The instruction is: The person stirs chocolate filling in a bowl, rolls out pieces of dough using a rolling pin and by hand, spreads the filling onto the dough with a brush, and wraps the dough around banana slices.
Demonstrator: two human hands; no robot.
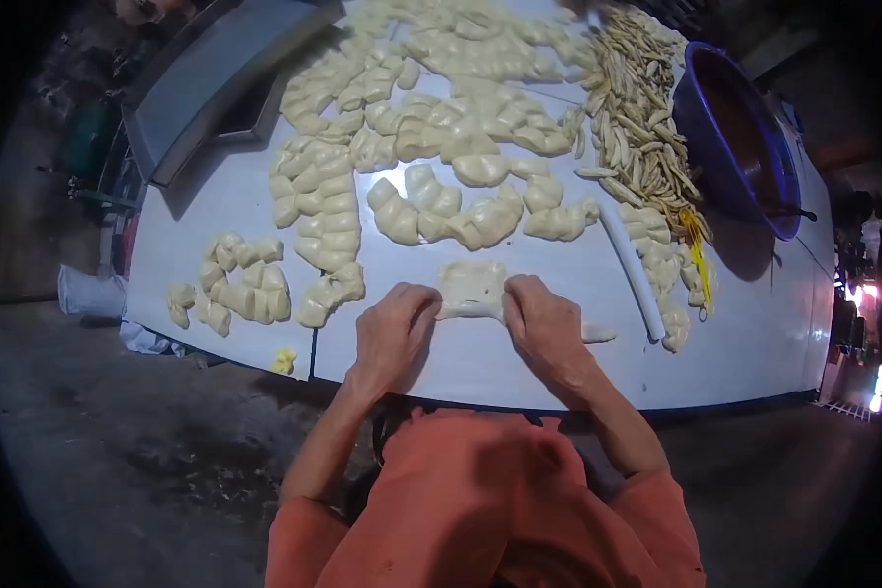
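A grey metal tray [211,88] is cut off above. Fingers of the left hand [392,333] and right hand [549,328] pinch opposite edges of a flat, cream dough sheet [472,282] on the white tabletop [745,323]; a white cylindrical rod [631,269] and round purple basin [698,147], contents indistinct, lie rightward.

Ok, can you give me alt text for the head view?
The left hand and right hand grip a flat dough piece by its left and right sides on a white table. Plump dough lumps spread beyond and to the left; to the right are a white rod, tan strips and a purple basin.
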